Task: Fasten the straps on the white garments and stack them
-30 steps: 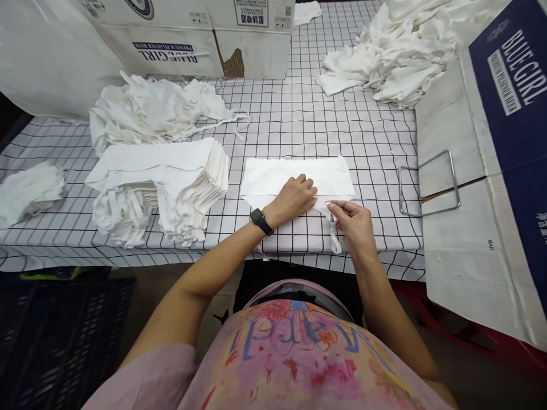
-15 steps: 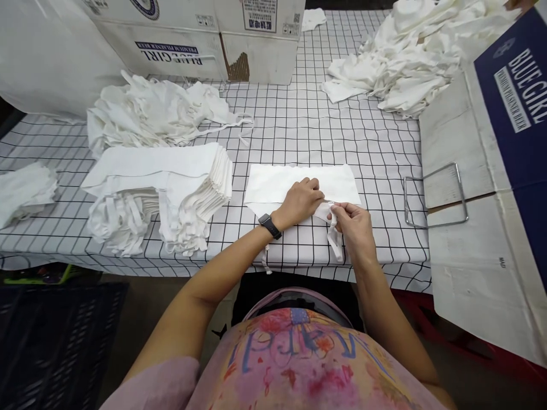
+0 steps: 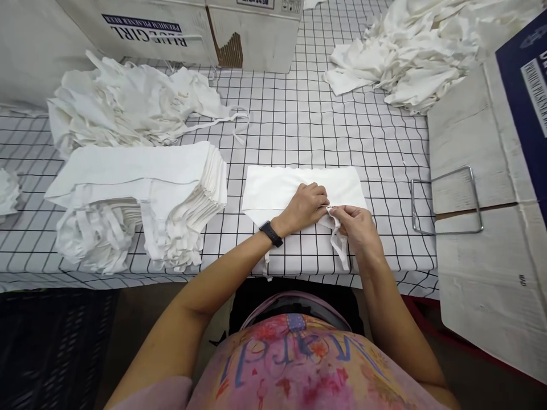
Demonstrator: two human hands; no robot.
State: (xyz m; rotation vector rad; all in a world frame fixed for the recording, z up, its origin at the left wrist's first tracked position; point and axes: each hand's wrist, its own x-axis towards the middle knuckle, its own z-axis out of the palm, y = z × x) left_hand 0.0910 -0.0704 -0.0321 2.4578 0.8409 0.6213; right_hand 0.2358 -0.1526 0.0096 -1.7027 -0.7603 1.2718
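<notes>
A white strapped garment (image 3: 269, 188) lies flat at the near middle of a surface (image 3: 290, 131) covered in black-and-white checked cloth. The person's left hand (image 3: 305, 208), with a black watch (image 3: 271, 234) on its wrist, rests on the garment with fingers curled; whether they grip the fabric cannot be told. Just to the right, the right hand (image 3: 359, 228) pinches a thin white strap (image 3: 341, 245) between thumb and fingertips, its loose end hanging toward the near edge. To the left sits a neat stack of matching garments (image 3: 137, 162), with a tangled white pile (image 3: 128, 108) behind it. A cardboard box (image 3: 256, 40) stands far left; another white heap (image 3: 419, 57) lies far right. Near right, a metal wire frame (image 3: 476, 199) sits against a cardboard carton (image 3: 465, 114).
</notes>
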